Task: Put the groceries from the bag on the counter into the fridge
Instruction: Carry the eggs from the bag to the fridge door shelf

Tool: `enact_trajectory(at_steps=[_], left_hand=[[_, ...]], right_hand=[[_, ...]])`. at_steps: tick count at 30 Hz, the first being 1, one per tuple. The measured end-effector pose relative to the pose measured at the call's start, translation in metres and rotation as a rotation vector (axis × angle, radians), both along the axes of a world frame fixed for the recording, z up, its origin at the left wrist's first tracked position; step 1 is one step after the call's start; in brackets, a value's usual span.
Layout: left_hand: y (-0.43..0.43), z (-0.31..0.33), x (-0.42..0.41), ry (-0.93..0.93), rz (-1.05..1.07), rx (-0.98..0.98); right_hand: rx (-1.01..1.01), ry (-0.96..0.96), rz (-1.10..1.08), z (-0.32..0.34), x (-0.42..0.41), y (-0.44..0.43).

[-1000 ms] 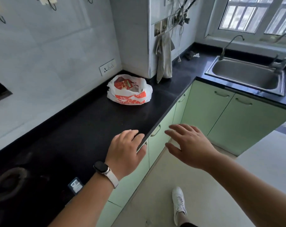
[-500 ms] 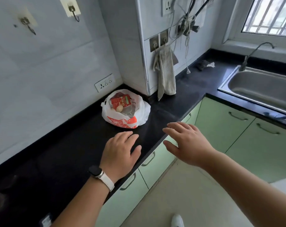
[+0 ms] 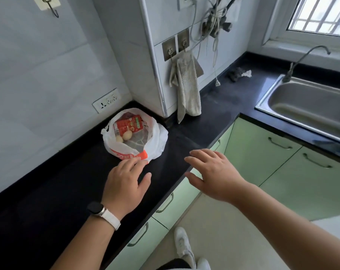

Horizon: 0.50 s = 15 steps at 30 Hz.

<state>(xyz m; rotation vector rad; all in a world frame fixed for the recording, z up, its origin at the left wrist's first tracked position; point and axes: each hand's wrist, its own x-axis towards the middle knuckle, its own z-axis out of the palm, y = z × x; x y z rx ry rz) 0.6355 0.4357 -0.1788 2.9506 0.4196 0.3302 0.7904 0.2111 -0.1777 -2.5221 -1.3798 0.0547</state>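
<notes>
1. While the white plastic bag point(image 3: 135, 133) is sitting open on the black worktop point(image 3: 48, 191) left of centre, both hands are hovering spread and empty.
2. The left hand point(image 3: 124, 185) is reaching its fingertips to the bag's near rim; the right hand point(image 3: 214, 172) is hanging over the worktop edge.
3. Best plan: steady the rim and lift the red carton point(image 3: 129, 124) clear, being gentle with the two eggs point(image 3: 123, 137) beside it.
4. Nothing is blocking the reach; the hanging towel point(image 3: 187, 88) and sink point(image 3: 301, 106) are lying well right.

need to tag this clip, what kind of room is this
A home kitchen, most likely: a steel sink with a tap set in a black counter, and green cabinets below.
</notes>
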Motion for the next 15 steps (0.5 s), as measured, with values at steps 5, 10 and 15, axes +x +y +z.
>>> enact_trajectory(at_steps=[5, 10, 15], left_hand=[[0.028, -0.018, 0.033, -0.005, -0.007, -0.047], [0.073, -0.026, 0.058, -0.040, 0.065, -0.061], [0.124, -0.036, 0.076, -0.012, 0.086, -0.058]], right_hand=[[-0.078, 0.002, 0.022, -0.002, 0.032, 0.034], [-0.108, -0.034, 0.070, 0.000, 0.063, 0.086], [-0.051, -0.106, 0.104, 0.005, 0.085, 0.140]])
